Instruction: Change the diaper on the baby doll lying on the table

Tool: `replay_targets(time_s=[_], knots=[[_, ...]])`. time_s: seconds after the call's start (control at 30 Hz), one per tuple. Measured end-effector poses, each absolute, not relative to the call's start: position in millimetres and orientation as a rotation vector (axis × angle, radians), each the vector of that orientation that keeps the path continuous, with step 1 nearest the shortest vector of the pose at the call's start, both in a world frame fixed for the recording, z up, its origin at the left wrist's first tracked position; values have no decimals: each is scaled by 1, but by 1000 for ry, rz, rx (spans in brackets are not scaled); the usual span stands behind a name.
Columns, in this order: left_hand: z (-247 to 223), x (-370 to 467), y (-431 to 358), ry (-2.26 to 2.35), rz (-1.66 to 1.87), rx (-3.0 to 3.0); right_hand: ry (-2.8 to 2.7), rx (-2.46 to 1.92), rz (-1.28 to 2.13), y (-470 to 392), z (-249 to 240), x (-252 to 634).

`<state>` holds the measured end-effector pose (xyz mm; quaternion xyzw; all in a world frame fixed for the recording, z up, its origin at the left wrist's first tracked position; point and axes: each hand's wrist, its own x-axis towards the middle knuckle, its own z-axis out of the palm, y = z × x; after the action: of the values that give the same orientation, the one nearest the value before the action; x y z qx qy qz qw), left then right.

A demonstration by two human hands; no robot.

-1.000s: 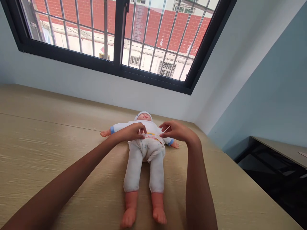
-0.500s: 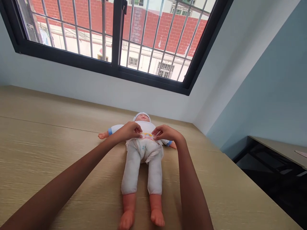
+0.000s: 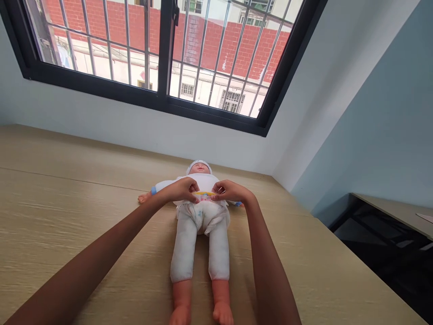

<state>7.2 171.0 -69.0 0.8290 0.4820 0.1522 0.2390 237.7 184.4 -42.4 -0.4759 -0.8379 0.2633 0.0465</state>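
Observation:
A baby doll (image 3: 184,259) lies on its back, head toward the window and feet toward me. It has a white cap, a white body with blue cuffs, and bare pinkish feet. Around its hips is a white diaper (image 3: 204,212) with a yellow and coloured print along the front waist edge. My left hand (image 3: 186,189) pinches that waist edge on the left side, fingers curled over it. On the right side my right hand (image 3: 225,190) grips the same edge between thumb and fingers. The doll's right-side arm is mostly hidden behind my wrist.
The wooden tabletop (image 3: 84,216) carries the doll and has a seam at the left. Beyond it are a white wall and a black-framed window (image 3: 162,97) with bars. A lower dark-sided desk (image 3: 382,234) stands at the right.
My right hand has shifted slightly left, bringing both hands a little closer along the waist edge. More of the yellow strip shows between them. The view has tilted slightly.

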Motion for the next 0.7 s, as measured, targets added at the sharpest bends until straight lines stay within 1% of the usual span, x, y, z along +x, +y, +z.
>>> replay_targets(time_s=[0.23, 0.5, 0.7], knots=[[-69, 3, 172, 1352, 412, 2225, -2583, -1391, 853, 185, -45, 240], [-73, -13, 184, 1098, 475, 2060, -2549, -1358, 860, 185, -47, 241], [-79, -13, 185, 992, 497, 1903, -2505, -1319, 963, 192, -54, 243]])
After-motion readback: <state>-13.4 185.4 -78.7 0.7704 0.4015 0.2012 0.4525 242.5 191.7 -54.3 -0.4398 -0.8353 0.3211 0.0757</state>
